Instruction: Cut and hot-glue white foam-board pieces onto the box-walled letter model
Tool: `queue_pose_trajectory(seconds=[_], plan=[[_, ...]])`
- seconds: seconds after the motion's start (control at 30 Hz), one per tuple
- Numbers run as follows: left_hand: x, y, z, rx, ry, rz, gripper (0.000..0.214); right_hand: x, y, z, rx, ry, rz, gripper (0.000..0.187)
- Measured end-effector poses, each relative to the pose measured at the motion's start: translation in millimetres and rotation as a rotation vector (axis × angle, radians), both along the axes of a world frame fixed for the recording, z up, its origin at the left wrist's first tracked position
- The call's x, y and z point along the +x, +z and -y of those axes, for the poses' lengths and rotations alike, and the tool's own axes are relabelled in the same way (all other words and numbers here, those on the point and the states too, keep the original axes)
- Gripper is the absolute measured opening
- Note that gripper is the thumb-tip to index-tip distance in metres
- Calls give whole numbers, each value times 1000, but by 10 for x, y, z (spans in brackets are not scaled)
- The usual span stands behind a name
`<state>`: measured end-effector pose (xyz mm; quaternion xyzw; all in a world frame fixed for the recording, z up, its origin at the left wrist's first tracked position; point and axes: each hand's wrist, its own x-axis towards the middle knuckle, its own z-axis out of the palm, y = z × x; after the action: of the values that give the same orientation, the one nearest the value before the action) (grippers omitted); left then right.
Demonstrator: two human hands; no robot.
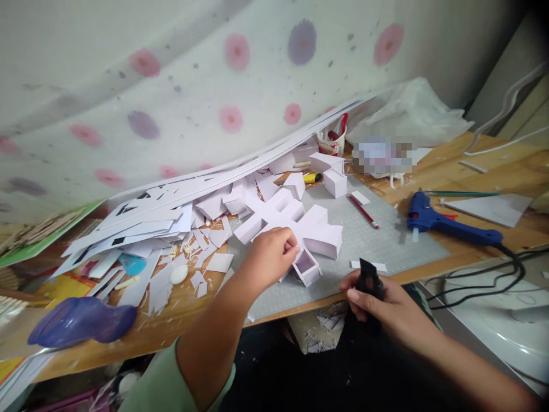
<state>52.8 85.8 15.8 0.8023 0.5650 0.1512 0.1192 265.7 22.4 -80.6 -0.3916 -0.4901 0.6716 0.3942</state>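
My left hand (272, 256) has its fingers curled together against the near end of a white foam-board model (283, 220), which has several box-like arms. Whatever the fingertips might pinch is hidden. Just beside them, an open-topped white box section (307, 265) faces me. At the front edge of the table, my right hand (381, 300) is closed around a small black object (369, 279) with a flat, angled top; its kind is unclear. A narrow white strip (369, 266) lies just beyond it. Under the model is a grey cutting mat (386, 240).
A blue glue gun (450, 223) lies at right, its cord trailing off the edge. A red pencil (363, 210), yellow cutter (312, 178) and paper cup (332, 142) are farther back. White scraps (208, 246) and a purple object (83, 321) cover the left.
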Motion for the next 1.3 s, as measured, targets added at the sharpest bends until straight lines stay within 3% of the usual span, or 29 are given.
queue_pose_trajectory(seconds=[0.1,0.2,0.43,0.5,0.6,0.67,0.73,0.83,0.9,1.2,1.3], plan=[[-152,56,75,95,88,184,11,111,57,-17,38,-47,-34,35],[-291,71,188,212,165,239,11,287,131,-114,114,-115,10,43],[-267,-26,220,246,44,93,7,476,194,-732,276,-266,616,79],[-189,-40,170,224,15,13,7,458,170,-875,393,-338,818,80],[-89,-48,111,200,-4,-76,5,389,165,-894,681,-440,1002,66],[-45,-54,89,196,-14,-122,4,292,202,-768,884,-482,969,49],[-14,-61,75,203,-30,-178,4,144,260,-579,1040,-436,839,32],[28,-52,57,205,-68,-278,5,-118,328,-325,1224,-200,700,29],[56,-30,45,186,-86,-328,8,-260,332,-237,1288,-116,702,30],[155,-9,-33,70,-45,-265,13,-364,229,-215,1292,-85,708,31],[139,64,-71,58,-6,-230,13,-360,222,-213,1276,-77,703,32]])
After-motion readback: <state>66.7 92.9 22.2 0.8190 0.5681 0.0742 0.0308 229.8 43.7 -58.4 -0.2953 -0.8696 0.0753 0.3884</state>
